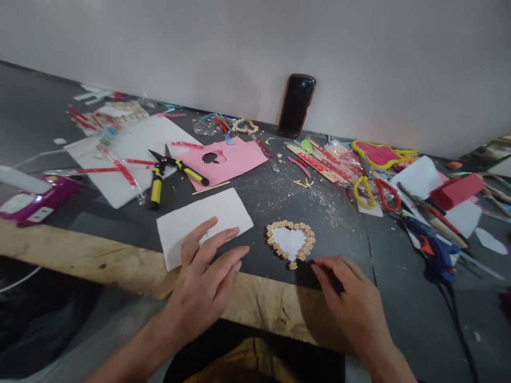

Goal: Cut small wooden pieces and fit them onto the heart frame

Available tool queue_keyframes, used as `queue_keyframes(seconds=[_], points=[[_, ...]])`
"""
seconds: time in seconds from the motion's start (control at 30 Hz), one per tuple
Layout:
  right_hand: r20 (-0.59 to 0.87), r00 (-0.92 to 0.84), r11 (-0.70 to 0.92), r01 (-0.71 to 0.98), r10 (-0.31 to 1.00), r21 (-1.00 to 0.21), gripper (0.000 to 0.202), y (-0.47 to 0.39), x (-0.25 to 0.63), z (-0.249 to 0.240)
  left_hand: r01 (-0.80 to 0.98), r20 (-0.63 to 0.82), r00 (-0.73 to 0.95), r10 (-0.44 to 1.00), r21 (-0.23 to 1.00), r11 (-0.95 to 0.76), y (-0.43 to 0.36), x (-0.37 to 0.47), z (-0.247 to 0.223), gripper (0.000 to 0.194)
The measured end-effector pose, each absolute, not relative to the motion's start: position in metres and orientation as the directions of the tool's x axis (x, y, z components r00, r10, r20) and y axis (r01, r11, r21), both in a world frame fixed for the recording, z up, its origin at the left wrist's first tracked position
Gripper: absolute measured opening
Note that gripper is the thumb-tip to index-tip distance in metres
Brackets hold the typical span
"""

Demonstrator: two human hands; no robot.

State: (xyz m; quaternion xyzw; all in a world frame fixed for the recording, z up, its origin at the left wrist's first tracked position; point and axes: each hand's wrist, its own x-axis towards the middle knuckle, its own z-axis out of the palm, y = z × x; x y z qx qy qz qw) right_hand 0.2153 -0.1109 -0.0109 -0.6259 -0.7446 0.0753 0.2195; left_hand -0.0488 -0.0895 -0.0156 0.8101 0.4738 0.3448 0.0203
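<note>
A heart-shaped paper (288, 242) lies on the dark tabletop, edged with small light-brown bead-like pieces (310, 239). My left hand (207, 266) is open, its fingers spread over a white sheet of paper (223, 205) left of the heart. Just right of the heart's lower tip is my right hand (349, 292), closed, with thumb and forefinger drawn together. Whatever lies between those fingertips, if anything, is too small to make out. Short stick pieces (303, 183) and pale crumbs are scattered behind the heart.
Yellow-black pliers (157, 181) rest by pink paper (223, 162). A phone (296, 106) leans against the wall. On the right are scissors (375, 194), wrapped chopsticks (319, 162) and a blue glue gun (435, 250). A purple device (40, 199) sits at left. The wooden edge (255, 300) runs in front.
</note>
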Motion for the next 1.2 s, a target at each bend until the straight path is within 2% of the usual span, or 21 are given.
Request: queue_keyframes(seconds=[0.2,0.4,0.87,1.2], points=[[0.212,-0.030,0.112,0.914,0.977,-0.390,0.014,-0.103,0.210,-0.016,0.765,0.554,0.241,0.797,0.398,-0.507,-0.095,-0.052,-0.029,0.025],[0.210,-0.049,0.125,0.922,0.976,-0.366,0.015,-0.099,0.204,-0.014,0.749,0.522,0.236,0.819,0.440,-0.496,-0.092,-0.053,-0.026,0.026],[0.315,-0.074,0.192,0.912,0.946,-0.363,0.018,-0.101,0.207,-0.023,0.744,0.497,0.257,0.829,0.446,-0.498,-0.090,-0.054,-0.029,0.025],[0.371,-0.167,0.277,0.923,0.913,-0.267,0.017,-0.102,0.206,-0.026,0.740,0.489,0.255,0.834,0.456,-0.494,-0.090,-0.054,-0.031,0.025]])
